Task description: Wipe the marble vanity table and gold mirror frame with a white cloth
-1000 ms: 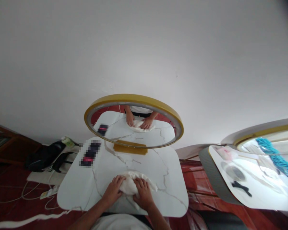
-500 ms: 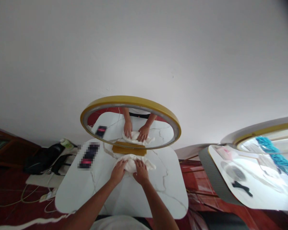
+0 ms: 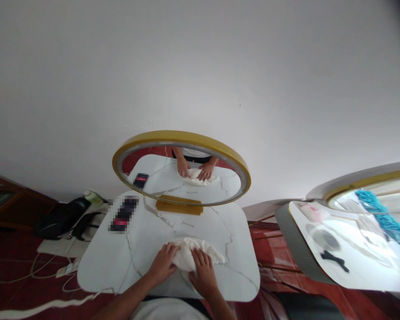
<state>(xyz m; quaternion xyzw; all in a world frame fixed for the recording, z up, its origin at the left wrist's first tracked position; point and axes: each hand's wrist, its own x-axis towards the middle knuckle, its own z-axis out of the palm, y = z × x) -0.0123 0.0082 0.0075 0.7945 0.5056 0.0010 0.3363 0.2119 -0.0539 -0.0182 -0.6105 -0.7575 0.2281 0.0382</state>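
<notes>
A bunched white cloth [image 3: 186, 258] lies on the white marble-patterned table [image 3: 233, 275], near its front edge. My left hand [image 3: 164, 262] is closed on the cloth's left end, fingers curled over it. On the right part, my right hand [image 3: 204, 270] presses down with its fingers over the fabric, thumb at the near side. Part of the cloth sticks out to the right of that hand. An oval gold-framed mirror [image 3: 182, 171] at the back of the table reflects both hands and the cloth. Its gold base [image 3: 178, 207] sits just beyond them.
At the table's left stands a blurred-out dark item [image 3: 123, 213]. A black bag [image 3: 63, 218] and cables [image 3: 36, 269] are on the left. To the right is a second white table [image 3: 360, 266] with a black strap-like item [image 3: 335, 261]. A black seat [image 3: 310, 306] is at lower right.
Both hands have drawn the white cloth from near the mirror base toward me and slightly right. Its reflection has shifted too.
</notes>
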